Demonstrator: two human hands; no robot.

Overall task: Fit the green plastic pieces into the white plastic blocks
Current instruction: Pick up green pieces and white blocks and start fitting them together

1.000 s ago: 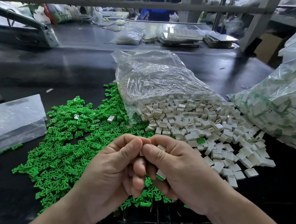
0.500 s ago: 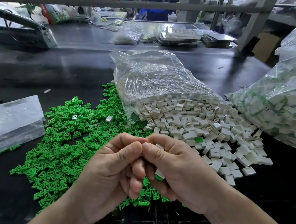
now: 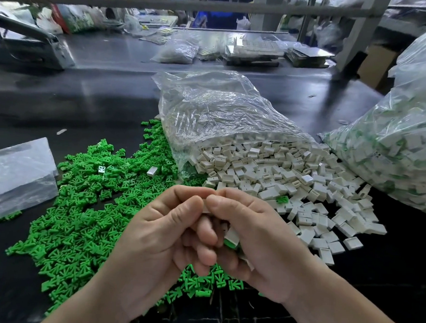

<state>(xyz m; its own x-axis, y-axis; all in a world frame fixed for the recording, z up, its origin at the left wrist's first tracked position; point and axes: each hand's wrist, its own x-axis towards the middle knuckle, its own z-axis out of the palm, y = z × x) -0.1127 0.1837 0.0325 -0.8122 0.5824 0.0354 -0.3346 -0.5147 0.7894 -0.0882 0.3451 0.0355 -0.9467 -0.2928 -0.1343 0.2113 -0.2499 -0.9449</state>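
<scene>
My left hand [image 3: 162, 235] and my right hand [image 3: 257, 241] meet in front of me, thumbs and forefingers pinched together on a small white block [image 3: 206, 209] that is mostly hidden between them. In the curled lower fingers of my right hand sits a white block with a green piece in it [image 3: 231, 238]. A wide heap of loose green plastic pieces [image 3: 92, 204] covers the table to the left and under my hands. A pile of white plastic blocks [image 3: 281, 175] spills from a clear bag [image 3: 222, 112] just beyond my hands.
A big clear bag of white blocks with green in them [image 3: 402, 153] lies at the right. A flat plastic bag [image 3: 14, 174] lies at the left on the dark table [image 3: 86, 98]. Trays, bags and a metal frame stand at the back.
Both hands stay together in the same place, still pinching the small block; only a slight shift of fingers and camera.
</scene>
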